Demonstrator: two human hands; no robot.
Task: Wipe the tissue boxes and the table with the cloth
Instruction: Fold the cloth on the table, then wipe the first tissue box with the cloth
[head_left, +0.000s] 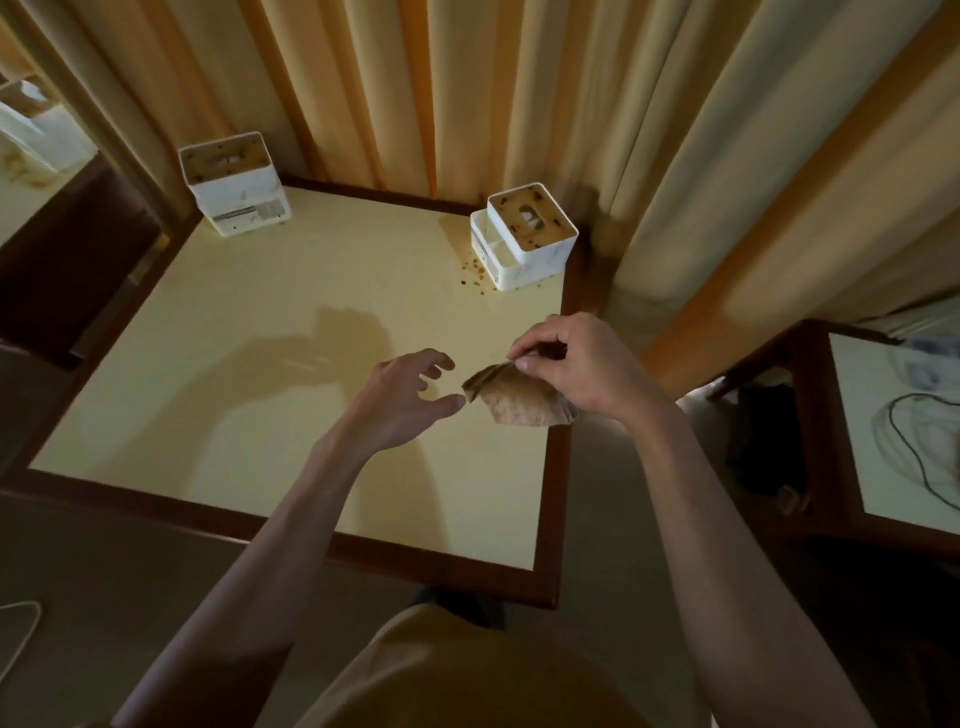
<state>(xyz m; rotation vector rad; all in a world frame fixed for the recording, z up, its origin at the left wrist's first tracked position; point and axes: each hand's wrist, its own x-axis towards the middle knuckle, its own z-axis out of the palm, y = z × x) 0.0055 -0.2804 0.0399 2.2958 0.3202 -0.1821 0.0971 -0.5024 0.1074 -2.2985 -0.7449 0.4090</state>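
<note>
The square cream table with dark wooden rim (291, 364) carries two white plastic tissue boxes, one at the far left corner (234, 183), one at the far right (524, 235) beside brown crumbs (475, 270). The right hand (576, 364) pinches a crumpled tan cloth (519, 400) above the table's right edge, its palm hiding part of the cloth; the left hand (402, 402) hovers beside it, fingers spread, holding nothing.

A: What's hidden? 
B: The right hand (574, 364) covers the far part of the cloth (519, 402) it pinches. 
A: Elsewhere? 
B: Far right of that hand, the side table (852, 441) is cut by the edge.
</note>
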